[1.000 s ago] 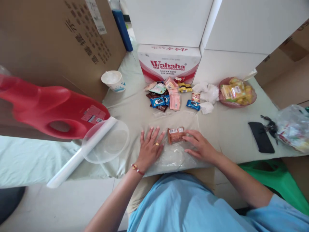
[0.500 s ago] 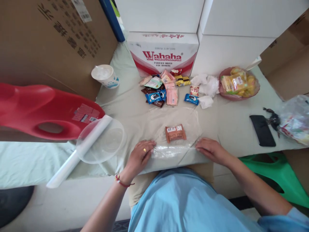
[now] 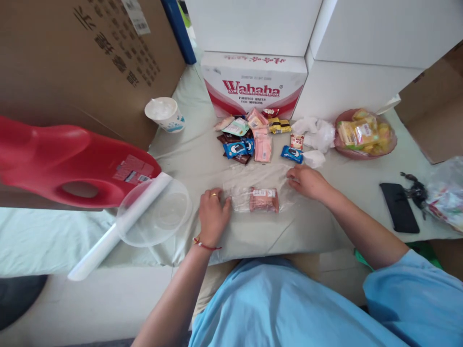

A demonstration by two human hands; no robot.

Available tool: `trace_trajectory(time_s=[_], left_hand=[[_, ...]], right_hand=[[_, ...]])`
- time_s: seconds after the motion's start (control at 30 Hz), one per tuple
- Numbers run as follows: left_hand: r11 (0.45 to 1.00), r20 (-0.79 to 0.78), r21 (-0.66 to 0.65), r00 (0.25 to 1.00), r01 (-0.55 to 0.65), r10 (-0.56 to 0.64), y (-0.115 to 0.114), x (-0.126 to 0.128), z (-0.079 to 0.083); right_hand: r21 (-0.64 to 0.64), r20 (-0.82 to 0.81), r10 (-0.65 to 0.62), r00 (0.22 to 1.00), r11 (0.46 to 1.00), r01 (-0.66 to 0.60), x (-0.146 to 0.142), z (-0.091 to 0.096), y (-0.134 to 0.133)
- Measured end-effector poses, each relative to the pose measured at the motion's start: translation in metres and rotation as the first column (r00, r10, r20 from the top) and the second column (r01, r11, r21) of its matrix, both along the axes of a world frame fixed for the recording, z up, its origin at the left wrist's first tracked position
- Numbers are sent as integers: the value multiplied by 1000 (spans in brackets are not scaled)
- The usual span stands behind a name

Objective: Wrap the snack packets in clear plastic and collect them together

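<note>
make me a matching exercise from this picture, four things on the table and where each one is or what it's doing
1. brown packet
2. pink bowl
3. paper cup
4. black phone

A. beside the printed cardboard box
B. holding yellow packets
C. left of the plastic bag
D. between the left hand and the right hand

Pairs: 1-D, 2-B, 3-A, 4-C

Wrapped snack [image 3: 264, 200]: brown, white label. Plastic film [image 3: 240, 196]: clear, colourless. Surface [image 3: 304, 231]: pale green, plain. Carton [image 3: 253, 89]: white, red swooshes and lettering. Jug [image 3: 97, 156]: solid red. Cup [image 3: 165, 118]: white, blue pattern. Packets [image 3: 263, 147]: pink, blue, yellow, dark brown, mint. Bowl [image 3: 349, 151]: pink. Phone [image 3: 400, 207]: black. Shirt [image 3: 282, 308]: plain light blue.
</note>
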State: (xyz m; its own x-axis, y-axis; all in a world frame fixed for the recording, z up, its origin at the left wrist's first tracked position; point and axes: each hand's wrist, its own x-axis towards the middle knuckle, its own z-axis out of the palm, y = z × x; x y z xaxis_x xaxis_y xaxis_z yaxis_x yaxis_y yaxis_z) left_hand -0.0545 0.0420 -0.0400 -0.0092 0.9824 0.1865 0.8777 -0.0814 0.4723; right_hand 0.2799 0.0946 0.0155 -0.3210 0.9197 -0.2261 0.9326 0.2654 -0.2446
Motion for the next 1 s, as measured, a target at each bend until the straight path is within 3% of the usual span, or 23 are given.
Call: trace_trajectory(time_s=[0.1, 0.17, 0.27, 0.33, 0.4, 0.53, 0.67, 0.73, 0.83, 0.9, 1.0], left_hand=[[985, 19, 163, 998, -55, 53, -16, 0, 7], [950, -5, 311, 999, -35, 38, -31, 7, 16], [887, -118, 409, 977, 213, -181, -49, 25, 27], [856, -201, 318, 911, 408, -359, -52, 39, 28], [857, -233, 164, 864, 488, -447, -47, 51, 25], [879, -204, -50, 856, 475, -474, -30, 59, 17], [880, -137, -105, 870, 463, -474, -28, 60, 15], [882, -121, -104, 875, 459, -470, -31, 62, 17], [884, -120, -99, 876, 457, -467, -34, 65, 18], [888, -112, -110, 882, 446, -457, -35, 64, 16], [896, 9, -102, 901, 433, -434, -36, 51, 7]], right_hand=[[87, -56, 57, 997, 995, -52, -24, 4, 19], [77, -45, 76, 996, 994, -72, -43, 1, 31], [41, 24, 21, 999, 999, -22, -68, -7, 42], [27, 39, -29, 999, 999, 28, -77, -10, 46], [-6, 18, -53, 998, 999, 53, -79, -11, 48], [-92, -108, -57, 993, 995, 47, -73, -12, 51], [47, -358, 49, 932, 998, -35, -63, -5, 45], [126, -428, 171, 888, 984, -129, -60, 4, 33], [107, -375, 333, 865, 942, -317, -61, 13, 1], [55, -297, 385, 874, 921, -387, -65, 9, -24], [23, -219, 369, 903, 927, -374, -70, -8, -54]])
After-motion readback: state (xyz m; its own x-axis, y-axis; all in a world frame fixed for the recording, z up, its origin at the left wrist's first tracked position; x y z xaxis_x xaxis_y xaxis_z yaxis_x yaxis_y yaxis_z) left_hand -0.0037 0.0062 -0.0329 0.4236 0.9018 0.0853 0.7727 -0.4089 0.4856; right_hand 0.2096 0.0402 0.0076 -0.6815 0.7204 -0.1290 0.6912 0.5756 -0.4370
